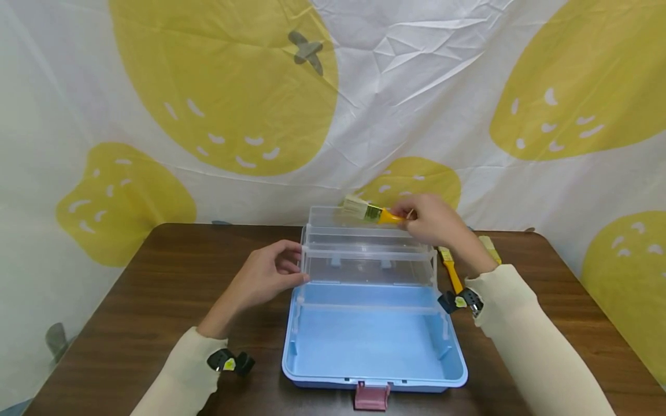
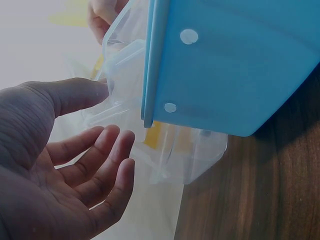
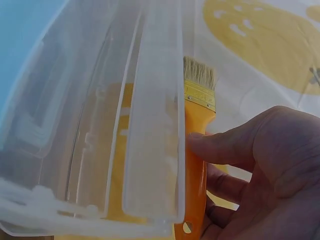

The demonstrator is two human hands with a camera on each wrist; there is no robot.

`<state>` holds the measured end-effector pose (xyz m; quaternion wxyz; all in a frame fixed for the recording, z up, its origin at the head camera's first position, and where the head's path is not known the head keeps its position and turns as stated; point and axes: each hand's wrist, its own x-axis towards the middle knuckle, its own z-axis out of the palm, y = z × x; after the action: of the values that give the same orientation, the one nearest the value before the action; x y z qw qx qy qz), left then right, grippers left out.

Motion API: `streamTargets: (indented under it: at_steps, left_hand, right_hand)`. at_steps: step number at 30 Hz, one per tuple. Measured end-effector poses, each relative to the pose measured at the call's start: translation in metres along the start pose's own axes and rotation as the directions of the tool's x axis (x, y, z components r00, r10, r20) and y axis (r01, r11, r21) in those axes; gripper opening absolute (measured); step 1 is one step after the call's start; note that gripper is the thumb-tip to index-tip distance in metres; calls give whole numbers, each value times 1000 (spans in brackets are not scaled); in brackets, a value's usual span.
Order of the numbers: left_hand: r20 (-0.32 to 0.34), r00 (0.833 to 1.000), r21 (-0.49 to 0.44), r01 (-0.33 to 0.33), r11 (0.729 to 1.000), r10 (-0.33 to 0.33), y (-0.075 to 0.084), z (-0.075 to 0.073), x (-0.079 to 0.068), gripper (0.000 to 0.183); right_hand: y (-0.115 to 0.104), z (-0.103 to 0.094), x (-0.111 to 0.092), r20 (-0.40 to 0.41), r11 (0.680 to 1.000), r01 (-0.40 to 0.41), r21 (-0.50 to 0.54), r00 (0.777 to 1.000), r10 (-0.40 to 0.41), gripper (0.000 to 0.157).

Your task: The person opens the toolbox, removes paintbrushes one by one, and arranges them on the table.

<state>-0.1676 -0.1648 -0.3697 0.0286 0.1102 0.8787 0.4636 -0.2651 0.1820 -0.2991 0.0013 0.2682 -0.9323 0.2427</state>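
A flat paintbrush [image 1: 389, 217] with a yellow-orange handle and pale bristles is pinched by its handle in my right hand [image 1: 428, 219]. The brush is over the clear tiered trays [image 1: 366, 248] of an opened toolbox; its bristles point left in the head view. In the right wrist view, my thumb lies along the handle [image 3: 196, 165], right beside the tray's edge. My left hand [image 1: 260, 274] is at the trays' left side, fingers loosely bent, thumb tip [image 2: 97, 93] right at the clear plastic. Below is the blue toolbox base [image 1: 364, 346], its inside bare.
Two more paintbrushes lie on the brown table [image 1: 218, 323] right of the box, one with a yellow handle [image 1: 452, 274], the other [image 1: 490, 248] partly behind my right arm. A pink latch [image 1: 372, 397] hangs at the box front. A fruit-print cloth [image 1: 234, 196] hangs behind the table.
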Motion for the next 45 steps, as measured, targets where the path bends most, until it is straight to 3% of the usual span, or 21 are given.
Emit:
streamTargets:
  at_steps: [25, 34, 45]
  left_hand:
    - [-4, 1000, 10, 19, 1000, -19, 0, -2, 0, 48]
    - [-9, 1000, 14, 1, 1000, -1, -1, -1, 0, 49]
    - [-11, 1000, 16, 4, 1000, -4, -1, -1, 0, 49]
  right_hand:
    - [19, 1, -48, -103, 969, -149, 199, 980, 172, 31]
    - [30, 5, -60, -145, 937, -214, 274, 955, 261, 28]
    - [50, 14, -70, -178, 873, -253, 417, 919, 352, 31]
